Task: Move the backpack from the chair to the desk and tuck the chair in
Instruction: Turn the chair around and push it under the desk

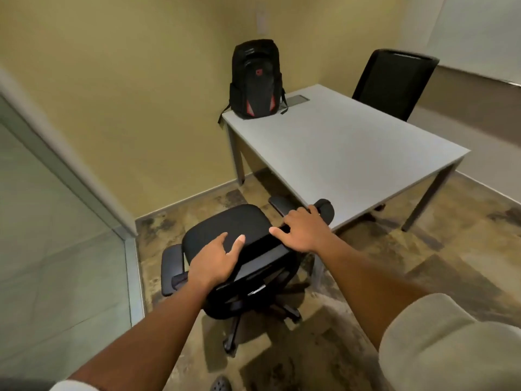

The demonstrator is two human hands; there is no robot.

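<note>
Both hands are planted on the top edge of the black mesh-backed office chair (239,249): the left hand (214,261) is draped over the backrest with fingers loosely curled around it, and the right hand (301,230) is laid flatter along the same edge, fingers spread, nearer the desk. Nothing else is held.

So the bag part looks done already. The black backpack with red accents (256,80) is stood upright on the far left corner of the pale grey rectangular desk (352,153), up against the yellow wall, well apart from the hands.

What's left is the tuck-in, by the look of it. The chair is parked off the desk's near corner, seat angled toward the wall rather than squared to the desk edge. The desk lies ahead and to the right of the hands, so a turn and then a push that way is probably needed. One armrest (282,206) sits just beside the near desk corner and might catch it.

A second black chair (392,83) is seen at the far side.
</note>
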